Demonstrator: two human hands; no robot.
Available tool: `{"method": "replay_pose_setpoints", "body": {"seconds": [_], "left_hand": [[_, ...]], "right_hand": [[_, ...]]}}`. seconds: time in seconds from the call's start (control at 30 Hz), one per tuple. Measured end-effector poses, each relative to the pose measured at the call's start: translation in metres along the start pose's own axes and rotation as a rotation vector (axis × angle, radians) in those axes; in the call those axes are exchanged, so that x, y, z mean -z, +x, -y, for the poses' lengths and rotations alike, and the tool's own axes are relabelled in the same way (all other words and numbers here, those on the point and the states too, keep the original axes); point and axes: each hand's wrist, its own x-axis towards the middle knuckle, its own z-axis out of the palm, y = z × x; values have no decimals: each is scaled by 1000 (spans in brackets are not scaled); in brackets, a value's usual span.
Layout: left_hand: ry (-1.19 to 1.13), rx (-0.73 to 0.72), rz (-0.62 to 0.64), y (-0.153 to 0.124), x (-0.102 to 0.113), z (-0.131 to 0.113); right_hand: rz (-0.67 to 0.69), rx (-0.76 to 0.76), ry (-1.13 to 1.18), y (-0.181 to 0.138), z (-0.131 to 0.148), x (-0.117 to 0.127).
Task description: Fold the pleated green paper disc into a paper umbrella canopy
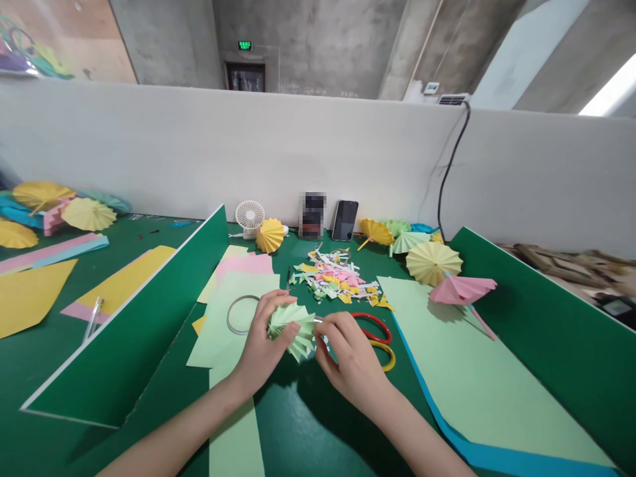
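Holds a pleated pale green paper piece in the left hand, half closed, with thumb pressed on the folds and fingers curled round the far side. Has that piece just above the green table, at the centre of the clock. Bends the right hand at 3 o'clock to that piece, fingertips drawn together close to the folds; cannot tell of anything pinched between them. Has red and yellow scissor handles at 3 o'clock, partly behind the right hand, and a grey ring at 9 o'clock on pale green sheets. Has paper scraps heaped at 1 o'clock, with a black phone upright beyond. Has a white fan at 11 o'clock, beside an orange paper umbrella. At 2 o'clock, has a yellow paper umbrella next to a pink paper umbrella.
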Motion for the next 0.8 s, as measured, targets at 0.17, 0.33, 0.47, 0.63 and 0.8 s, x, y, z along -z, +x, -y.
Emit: {"method": "replay_pose_setpoints", "body": {"seconds": [0.17,0.33,0.47,0.63,0.8], "left_hand": [[-2,10,-9,0,1,-2],[3,10,-12,1,0,-1],[10,-5,-38,2,2,-1],[22,-43,23,0,3,-3],[13,-40,58,-2,3,-3]], "right_hand": [[-22,-15,35,0,-1,1],[-27,-9,52,0,-2,1],[-98,-117,135,1,-5,2],[-140,-231,328,3,-5,6],[-63,-238,359,4,-1,6]]}}
